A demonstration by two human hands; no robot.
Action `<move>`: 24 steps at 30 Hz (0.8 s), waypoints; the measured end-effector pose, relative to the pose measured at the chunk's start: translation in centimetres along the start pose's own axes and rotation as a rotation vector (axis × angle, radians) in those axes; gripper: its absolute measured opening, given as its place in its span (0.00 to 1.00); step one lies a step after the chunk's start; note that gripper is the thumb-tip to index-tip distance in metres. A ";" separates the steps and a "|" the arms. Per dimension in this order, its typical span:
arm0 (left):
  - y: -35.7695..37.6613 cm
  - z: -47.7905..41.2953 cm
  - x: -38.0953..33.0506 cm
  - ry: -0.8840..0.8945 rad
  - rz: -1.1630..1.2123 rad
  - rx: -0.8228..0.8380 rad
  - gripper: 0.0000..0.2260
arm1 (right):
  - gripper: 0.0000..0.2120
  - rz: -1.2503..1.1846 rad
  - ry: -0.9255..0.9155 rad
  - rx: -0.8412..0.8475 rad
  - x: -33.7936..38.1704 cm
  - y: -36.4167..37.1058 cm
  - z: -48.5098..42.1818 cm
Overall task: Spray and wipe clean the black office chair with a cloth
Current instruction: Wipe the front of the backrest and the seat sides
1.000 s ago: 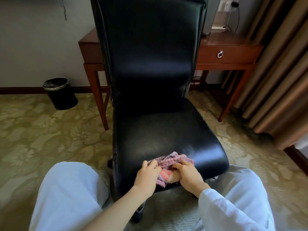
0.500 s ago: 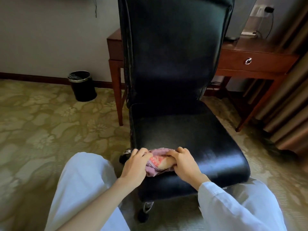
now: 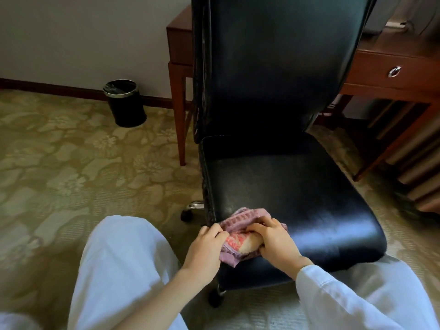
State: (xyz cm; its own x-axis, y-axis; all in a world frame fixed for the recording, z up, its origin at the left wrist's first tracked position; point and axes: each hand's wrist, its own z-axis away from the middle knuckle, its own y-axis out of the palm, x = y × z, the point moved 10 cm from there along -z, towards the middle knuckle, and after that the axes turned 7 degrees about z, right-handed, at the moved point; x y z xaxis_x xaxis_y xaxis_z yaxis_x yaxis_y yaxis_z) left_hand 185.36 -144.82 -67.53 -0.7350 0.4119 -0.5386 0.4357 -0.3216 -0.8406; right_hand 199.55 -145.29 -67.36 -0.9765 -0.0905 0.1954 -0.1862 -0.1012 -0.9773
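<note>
We press our left hand (image 3: 204, 250) and right hand (image 3: 273, 241) on the pink cloth (image 3: 240, 225), both gripping it. It sits at the seat's (image 3: 297, 186) seven o'clock corner. The tall chair back (image 3: 273, 67) at twelve o'clock looks not yet wiped.

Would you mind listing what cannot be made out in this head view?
- Spray bottle: none in view.
- Top of the black chair backrest: cut off by the upper edge.
- Chair base: mostly hidden under the seat.
- Cloth underside: covered by the left hand and right hand.
- Desk top: blocked by the backrest.
</note>
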 end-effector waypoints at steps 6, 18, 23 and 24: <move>1.2 1.0 -2.5 0.001 -0.024 0.015 0.23 | 0.22 0.021 0.007 0.029 -1.7 -0.1 1.1; 5.1 4.4 -7.9 0.124 -0.053 0.130 0.23 | 0.25 -0.027 0.032 0.048 -4.8 -0.5 9.6; 3.7 4.1 -7.0 0.121 -0.017 0.065 0.24 | 0.23 -0.066 -0.009 -0.086 -3.2 -1.2 9.7; 3.4 3.9 -6.7 0.115 -0.010 0.050 0.24 | 0.23 -0.068 -0.017 -0.109 -2.8 -1.5 9.4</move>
State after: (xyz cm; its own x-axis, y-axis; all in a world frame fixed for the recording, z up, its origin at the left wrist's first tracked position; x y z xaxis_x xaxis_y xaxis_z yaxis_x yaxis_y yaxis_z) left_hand 189.70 -152.01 -66.57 -0.6737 0.5093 -0.5355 0.4000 -0.3580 -0.8437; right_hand 203.60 -154.20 -65.67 -0.9595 -0.1039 0.2617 -0.2632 0.0005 -0.9648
